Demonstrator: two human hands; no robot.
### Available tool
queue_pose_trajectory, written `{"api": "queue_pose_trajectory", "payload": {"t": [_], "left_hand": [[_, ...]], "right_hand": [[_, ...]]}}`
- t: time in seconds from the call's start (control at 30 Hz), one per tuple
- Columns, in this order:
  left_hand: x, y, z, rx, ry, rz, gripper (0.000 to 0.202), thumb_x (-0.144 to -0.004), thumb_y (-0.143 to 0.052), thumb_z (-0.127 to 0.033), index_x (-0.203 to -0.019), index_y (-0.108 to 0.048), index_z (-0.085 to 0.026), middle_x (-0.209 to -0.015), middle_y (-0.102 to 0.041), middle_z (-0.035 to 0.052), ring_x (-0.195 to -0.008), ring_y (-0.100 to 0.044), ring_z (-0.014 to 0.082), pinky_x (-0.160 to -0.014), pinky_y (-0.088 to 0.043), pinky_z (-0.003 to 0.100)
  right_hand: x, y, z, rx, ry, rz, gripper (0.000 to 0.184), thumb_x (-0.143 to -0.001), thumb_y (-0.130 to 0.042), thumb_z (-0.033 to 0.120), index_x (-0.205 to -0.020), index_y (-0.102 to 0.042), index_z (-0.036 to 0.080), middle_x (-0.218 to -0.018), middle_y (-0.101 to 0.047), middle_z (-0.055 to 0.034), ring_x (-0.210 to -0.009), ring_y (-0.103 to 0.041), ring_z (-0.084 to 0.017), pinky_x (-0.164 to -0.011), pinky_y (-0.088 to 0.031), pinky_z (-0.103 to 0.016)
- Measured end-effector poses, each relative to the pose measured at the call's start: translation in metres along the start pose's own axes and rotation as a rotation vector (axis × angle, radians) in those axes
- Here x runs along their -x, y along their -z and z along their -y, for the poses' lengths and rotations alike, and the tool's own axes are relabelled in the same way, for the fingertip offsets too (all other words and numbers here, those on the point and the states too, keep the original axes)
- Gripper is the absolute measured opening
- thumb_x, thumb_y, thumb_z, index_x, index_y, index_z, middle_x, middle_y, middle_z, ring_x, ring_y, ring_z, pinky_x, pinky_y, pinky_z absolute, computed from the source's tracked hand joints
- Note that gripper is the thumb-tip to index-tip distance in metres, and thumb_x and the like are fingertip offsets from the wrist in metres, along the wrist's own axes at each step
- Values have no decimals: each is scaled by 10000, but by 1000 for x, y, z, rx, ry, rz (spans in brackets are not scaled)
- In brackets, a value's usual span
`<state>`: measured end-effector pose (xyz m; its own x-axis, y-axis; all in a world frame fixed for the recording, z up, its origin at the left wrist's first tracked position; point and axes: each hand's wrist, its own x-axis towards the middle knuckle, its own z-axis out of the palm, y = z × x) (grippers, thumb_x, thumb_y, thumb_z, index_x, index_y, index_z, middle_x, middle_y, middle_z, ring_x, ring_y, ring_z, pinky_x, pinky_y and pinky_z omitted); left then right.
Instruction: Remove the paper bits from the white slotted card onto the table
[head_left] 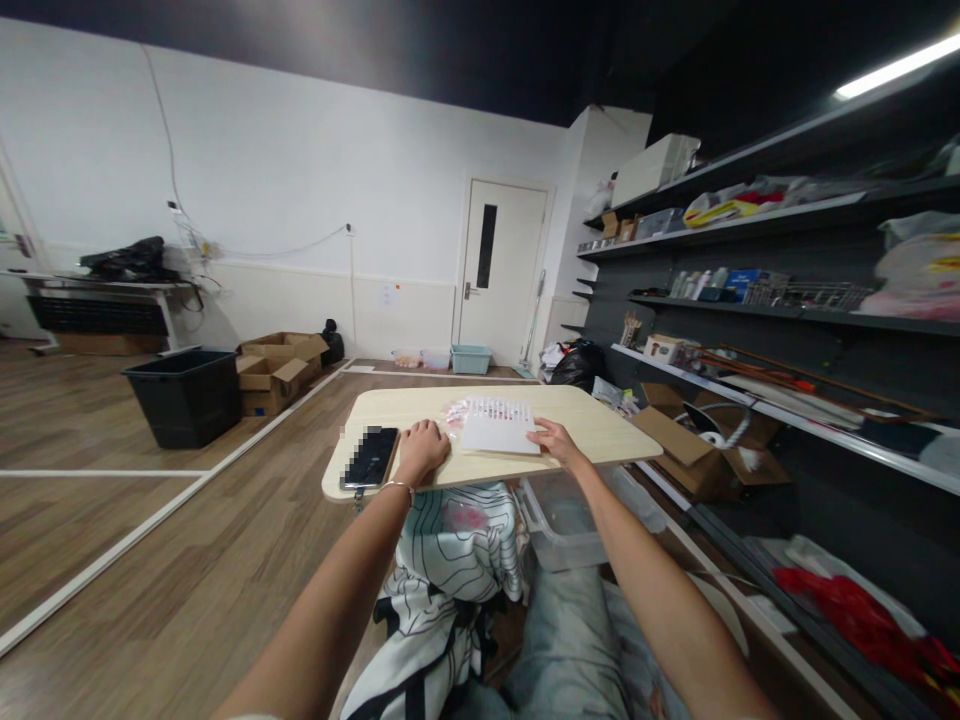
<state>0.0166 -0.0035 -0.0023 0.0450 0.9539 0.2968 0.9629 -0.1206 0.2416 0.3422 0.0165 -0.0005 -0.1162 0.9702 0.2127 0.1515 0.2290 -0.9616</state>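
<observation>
On the pale tabletop [592,415], my left hand [424,448] rests palm down, its fingers foreshortened and lying on the surface. Just left of it is a dark phone [373,456], partly covered by blurred squares. A clear plastic packet with small pink pieces [454,414] lies beyond and to the right of that hand. My right hand [553,441] grips the right edge of a white card [498,434], thumb on top. Along the card's far edge runs a row of several small reddish pieces, too small to make out.
Below the table stand a clear plastic bin [562,520] and a striped cloth-lined container [457,525]. Shelves [750,215] loaded with goods line the right side, with an open cardboard box [694,440] beneath. A black bin [184,395] and cartons [281,362] stand left.
</observation>
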Motion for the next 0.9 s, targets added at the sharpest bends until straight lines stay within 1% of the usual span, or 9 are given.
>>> {"api": "queue_pose_trajectory", "payload": {"t": [0.1, 0.2, 0.3, 0.37, 0.47, 0.6, 0.73, 0.83, 0.9], "left_hand": [[0, 1, 0, -2, 0, 3, 478, -990, -327, -377, -1244, -638, -119, -1374, -647, 195, -1306, -570, 327, -1087, -395, 460], [1, 1, -1, -2, 1, 10, 465, -992, -333, -375, -1237, -640, -127, -1379, -645, 194, -1310, -566, 325, -1094, -389, 455], [1, 2, -1, 1, 6, 8, 462, -992, -335, -371, -1238, -637, -123, -1377, -645, 196, -1309, -566, 323, -1094, -389, 453], [2, 3, -1, 4, 5, 7, 459, -993, -337, -371, -1240, -635, -124, -1376, -645, 195, -1313, -563, 321, -1094, -387, 449], [2, 3, -1, 4, 0, 14, 457, -996, -338, -373, -1246, -634, -130, -1380, -639, 196, -1324, -556, 321, -1096, -380, 449], [1, 2, 0, 2, -3, 20, 467, -996, -334, -372, -1252, -634, -121, -1387, -635, 204, -1323, -553, 327, -1094, -381, 461], [0, 1, 0, 3, 1, 11, 468, -996, -331, -377, -1244, -637, -124, -1382, -639, 201, -1315, -559, 323, -1091, -382, 453], [0, 0, 0, 3, 2, 8, 470, -994, -331, -382, -1242, -637, -126, -1381, -639, 201, -1317, -558, 323, -1086, -386, 450], [0, 0, 0, 4, 5, 11, 469, -991, -333, -380, -1243, -635, -124, -1382, -638, 201, -1317, -558, 322, -1084, -388, 452]], "right_hand": [[0, -2, 0, -50, -22, -47, 588, -569, -919, 408, -1068, -700, 186, -795, -771, -56, -653, -686, -185, -571, -500, -257], [0, -6, 0, -47, -21, -2, 597, -510, -945, 417, -996, -686, 186, -744, -761, -39, -650, -691, -180, -596, -513, -254], [0, -10, 1, -17, -5, 43, 580, -496, -952, 457, -926, -676, 181, -729, -762, -39, -666, -702, -186, -629, -530, -270], [0, -12, 1, -13, -3, 48, 589, -486, -957, 476, -910, -683, 173, -744, -771, -46, -682, -709, -192, -661, -546, -291], [-1, -13, 2, -19, -33, 16, 620, -444, -983, 447, -915, -704, 156, -750, -775, -52, -686, -708, -194, -699, -565, -321], [0, -12, 3, -20, -50, -60, 579, -449, -994, 402, -891, -709, 159, -737, -763, -57, -648, -682, -188, -633, -544, -313], [2, -11, 4, -16, -3, -85, 576, -453, -967, 500, -825, -700, 152, -714, -739, -51, -609, -633, -154, -581, -491, -274], [3, -13, 6, -11, -2, -54, 602, -402, -960, 543, -766, -692, 145, -686, -716, -33, -612, -613, -138, -597, -481, -266], [3, -15, 7, -4, -15, -31, 599, -397, -955, 549, -756, -701, 141, -686, -709, -33, -626, -610, -139, -613, -481, -270]]}}
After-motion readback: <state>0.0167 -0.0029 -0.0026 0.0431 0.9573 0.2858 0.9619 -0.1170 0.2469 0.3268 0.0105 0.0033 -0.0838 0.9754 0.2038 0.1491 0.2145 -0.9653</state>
